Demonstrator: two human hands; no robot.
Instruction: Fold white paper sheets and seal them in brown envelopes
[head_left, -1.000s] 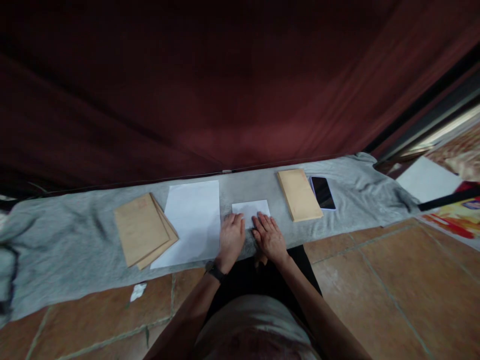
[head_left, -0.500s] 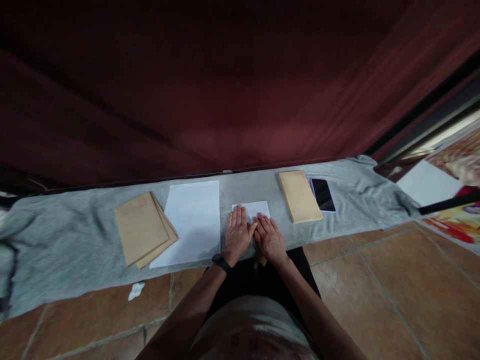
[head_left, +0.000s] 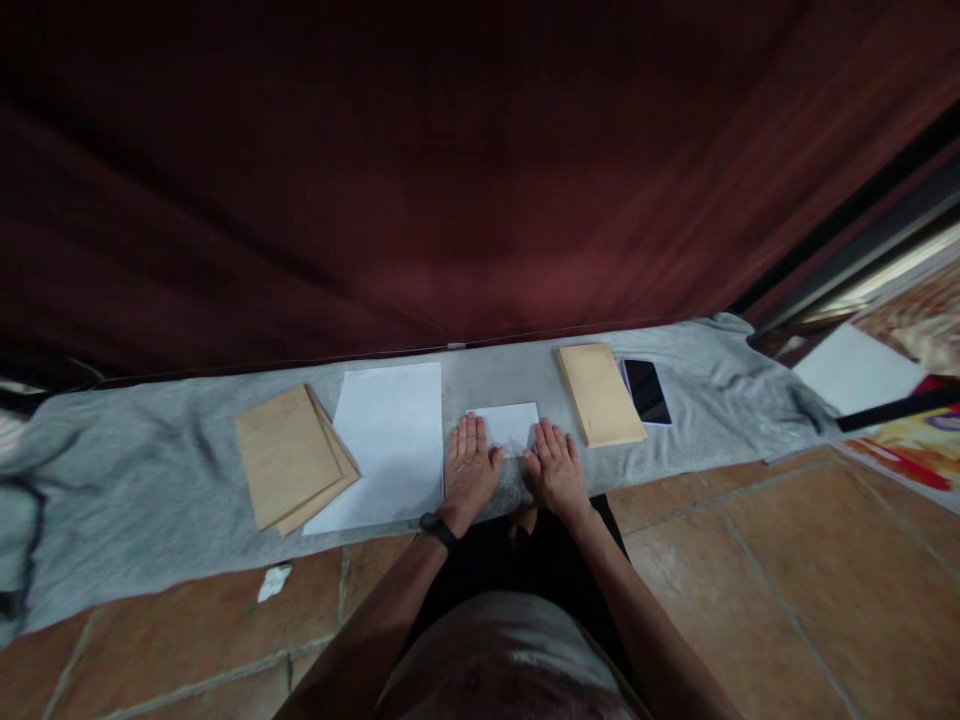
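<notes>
A folded sheet of white paper lies on the grey cloth in front of me. My left hand rests flat on its left end, fingers stretched out, a dark band on the wrist. Over the right end of the paper lies my right hand, also flat with its fingers out. Between the two hands the middle of the folded paper shows. Left of my left hand is a stack of larger white sheets.
Brown envelopes overlap the white sheets' left side. To the right lies a stack of brown envelopes beside a phone. A dark red curtain hangs behind. A white scrap lies on the tiled floor.
My hands have moved apart along the folded paper, the right one sliding to the right, which uncovers the paper's middle. Both stay flat.
</notes>
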